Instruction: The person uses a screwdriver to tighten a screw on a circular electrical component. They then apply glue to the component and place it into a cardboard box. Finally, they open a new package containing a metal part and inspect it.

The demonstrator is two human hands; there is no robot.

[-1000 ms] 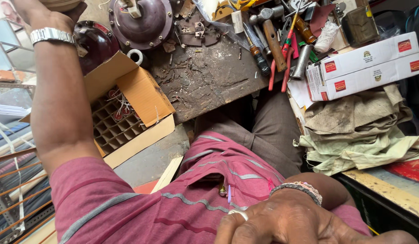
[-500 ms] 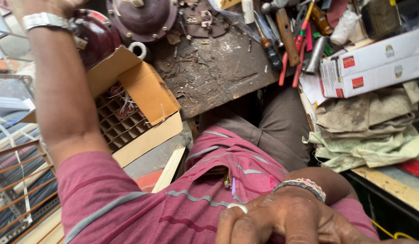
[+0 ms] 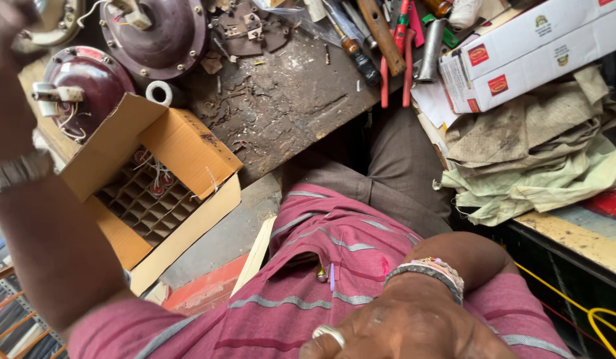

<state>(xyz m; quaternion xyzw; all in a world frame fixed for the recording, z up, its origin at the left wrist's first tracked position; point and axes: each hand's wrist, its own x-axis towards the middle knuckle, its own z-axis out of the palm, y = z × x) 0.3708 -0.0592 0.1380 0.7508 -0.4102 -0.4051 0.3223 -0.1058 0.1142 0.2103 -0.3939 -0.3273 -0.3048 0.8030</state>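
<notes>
The head view looks straight down the person's chest to a cluttered workbench [image 3: 288, 113]. The right hand [image 3: 407, 329], at about 6 o'clock in the frame, lies against the striped pink shirt [image 3: 334, 266]; its fingers are curled loosely and grip nothing that can be seen. A ring [image 3: 328, 334] sits on one finger and a beaded bracelet [image 3: 431, 271] circles the wrist. The left hand [image 3: 5, 26] is raised at 10 o'clock, blurred and cut off by the frame edge, so whether it grips anything cannot be told; a metal watch [image 3: 15, 169] bands that wrist. Nearest that hand, at 11 o'clock, sit two dark red round motor housings [image 3: 155, 33], one just above an open cardboard box [image 3: 155, 179] with a grid of dividers inside. At 1 o'clock lie red-handled pliers [image 3: 395, 60] beside a screwdriver [image 3: 353, 50]. At 2 o'clock a white carton [image 3: 534, 53] rests over crumpled rags [image 3: 534, 159].
</notes>
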